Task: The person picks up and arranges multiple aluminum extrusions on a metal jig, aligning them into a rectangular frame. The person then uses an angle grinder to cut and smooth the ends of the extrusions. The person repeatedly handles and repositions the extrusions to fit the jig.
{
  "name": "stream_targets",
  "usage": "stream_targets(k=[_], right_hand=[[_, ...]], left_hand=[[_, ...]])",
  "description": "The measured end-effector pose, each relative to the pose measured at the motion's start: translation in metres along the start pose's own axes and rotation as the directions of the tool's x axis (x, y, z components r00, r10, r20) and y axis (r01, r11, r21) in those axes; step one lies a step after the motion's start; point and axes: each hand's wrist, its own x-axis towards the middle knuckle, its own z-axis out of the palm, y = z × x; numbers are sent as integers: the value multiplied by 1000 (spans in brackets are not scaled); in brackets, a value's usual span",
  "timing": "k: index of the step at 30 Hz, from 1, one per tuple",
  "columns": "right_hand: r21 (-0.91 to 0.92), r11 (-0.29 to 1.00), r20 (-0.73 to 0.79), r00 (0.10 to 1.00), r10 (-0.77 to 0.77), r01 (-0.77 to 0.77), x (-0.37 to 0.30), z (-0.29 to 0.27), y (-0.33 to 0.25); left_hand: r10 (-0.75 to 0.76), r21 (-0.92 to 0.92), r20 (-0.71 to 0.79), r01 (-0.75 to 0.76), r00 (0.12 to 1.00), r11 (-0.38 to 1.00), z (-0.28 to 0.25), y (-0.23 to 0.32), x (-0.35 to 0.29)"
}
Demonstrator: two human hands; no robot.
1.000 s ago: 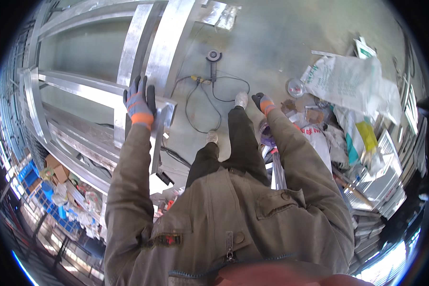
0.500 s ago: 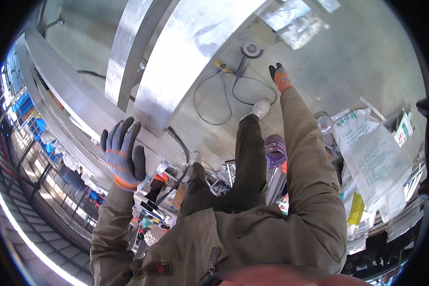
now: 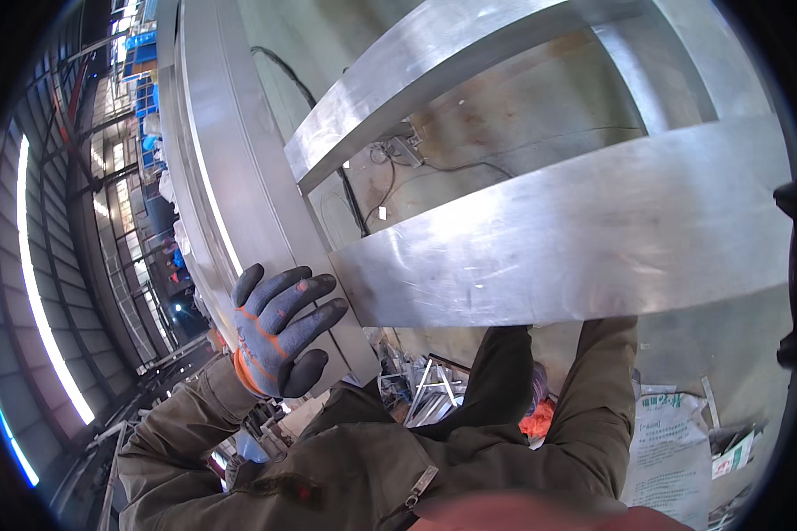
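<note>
My left hand (image 3: 279, 332), in a grey glove with dark fingertips and orange trim, is open with its fingers spread. It lies over the long metal beam (image 3: 239, 150), close to the corner where a wide, shiny metal bar (image 3: 549, 230) joins it. Whether the palm presses on the beam I cannot tell. My right forearm (image 3: 604, 363), in a brown sleeve, reaches down behind the wide bar, which hides the hand and anything it touches. A second curved-looking metal bar (image 3: 416, 66) belongs to the same frame.
Dark cables (image 3: 354, 199) and a small grey box (image 3: 406, 152) lie on the floor inside the frame. Metal offcuts (image 3: 434, 389) are piled by my legs. A printed white sack (image 3: 669, 451) lies at the lower right, near an orange cloth-like item (image 3: 537, 421).
The view has swung, so the metal frame now spans the upper right. My right hand, seen earlier near an angle grinder on the floor, is now hidden along with the grinder. My left hand stays spread.
</note>
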Motion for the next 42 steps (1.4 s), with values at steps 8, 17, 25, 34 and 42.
stream_targets(k=[8,17,25,34,42], right_hand=[[46,998,-16,999,36,-35,-51,-3,-5],[481,876,-203,977,68,39,-268,8,5],[714,689,-350,916,197,125,-535,-36,-9],[813,525,-439,857,271,251,-790,-59,-68],[371,854,-673,739,-23,364,-1050,-82,-155]], left_hand=[[37,-51,-39,-39,999,998,2,-7,-1],[68,-105,-159,-85,985,991,-5,-3,-8],[70,-208,-472,-189,879,960,11,-2,-29],[63,-275,-566,-260,822,926,31,-16,-46],[360,-504,-399,-530,843,682,55,16,-275]])
